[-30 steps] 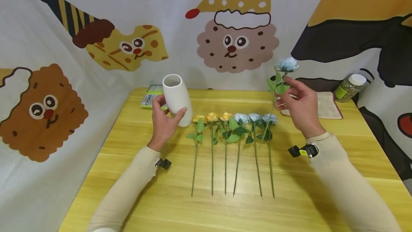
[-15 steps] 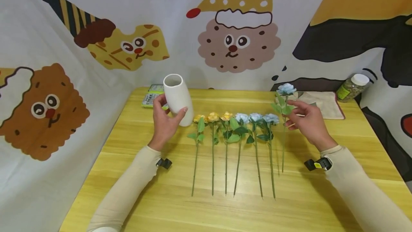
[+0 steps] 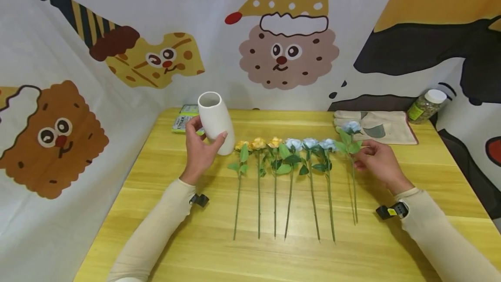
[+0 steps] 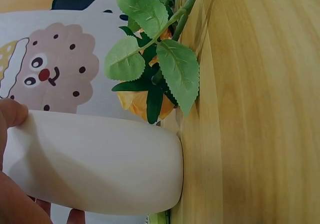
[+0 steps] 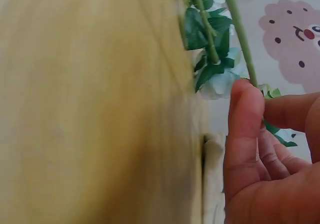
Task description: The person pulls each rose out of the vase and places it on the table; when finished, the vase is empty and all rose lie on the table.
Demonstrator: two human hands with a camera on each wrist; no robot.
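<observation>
My left hand [image 3: 201, 149] grips a white vase [image 3: 216, 121] that stands upright at the left end of a row of artificial roses; in the left wrist view the vase [image 4: 100, 164] has its base on the wood. Between thumb and fingers, my right hand [image 3: 379, 162] pinches the stem of a blue rose [image 3: 351, 127], just below its leaves; the right wrist view shows this stem [image 5: 240, 33] in the pinch. Several roses lie side by side between the hands: yellow roses [image 3: 258, 143] nearer the vase, blue roses [image 3: 310, 143] nearer the right hand.
Behind the held rose lies a pale work glove [image 3: 393, 125]. A jar with a white lid [image 3: 426, 107] stands at the back right corner. A green and white packet [image 3: 181, 124] lies behind the left hand. A printed cloth [image 3: 219, 55] hangs behind the table [image 3: 219, 256].
My right hand has lowered the blue rose toward the table and drawn it nearer, to the right of the row. The left hand and vase have stayed in place.
</observation>
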